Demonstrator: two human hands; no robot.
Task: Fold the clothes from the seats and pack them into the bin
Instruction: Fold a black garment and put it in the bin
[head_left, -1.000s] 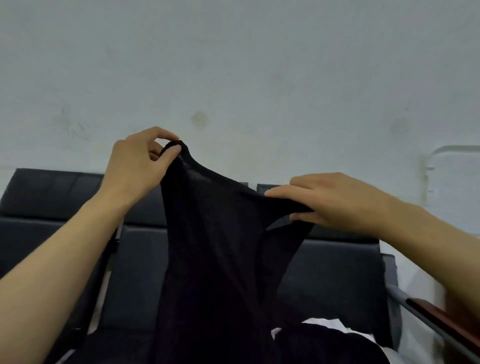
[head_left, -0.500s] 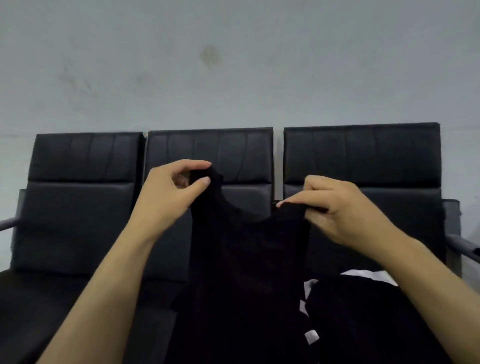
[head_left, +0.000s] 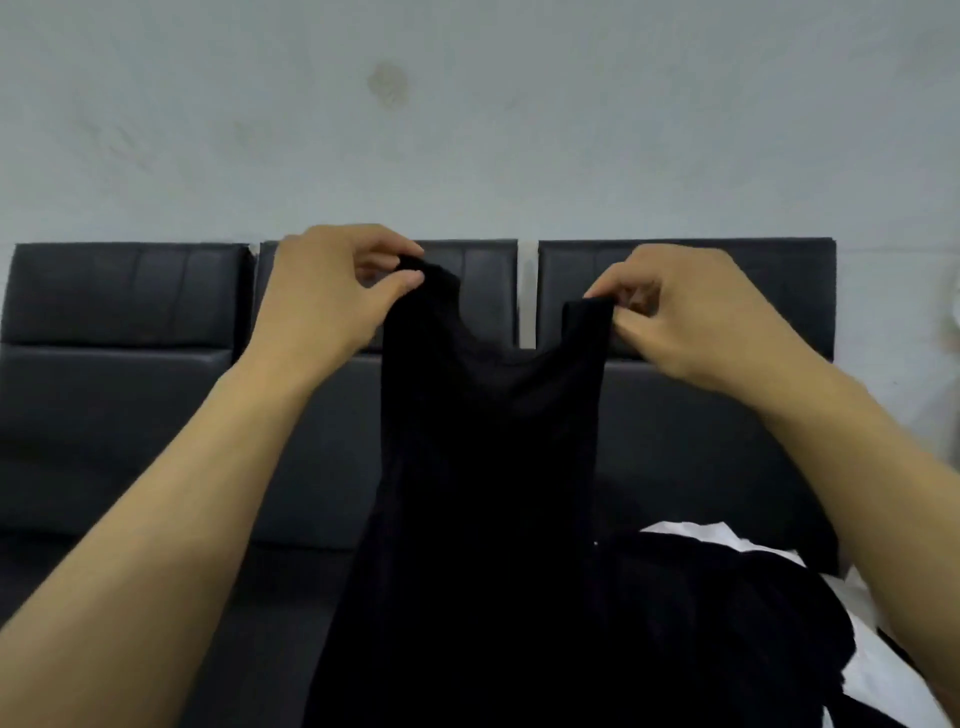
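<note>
Your left hand (head_left: 332, 291) pinches one shoulder strap of the black top (head_left: 483, 493), your right hand (head_left: 691, 317) pinches the other, level with it; the top hangs between them, long axis vertical, before the middle seat (head_left: 311, 441), its hem probably below view

We face a pale grey wall (head_left: 571, 130) with a faint round stain (head_left: 387, 85), behind three joined black padded seats (head_left: 119, 338).

Left hand (head_left: 332, 291) and right hand (head_left: 691, 317) bare; forearms uncovered, no sleeves in view
</note>
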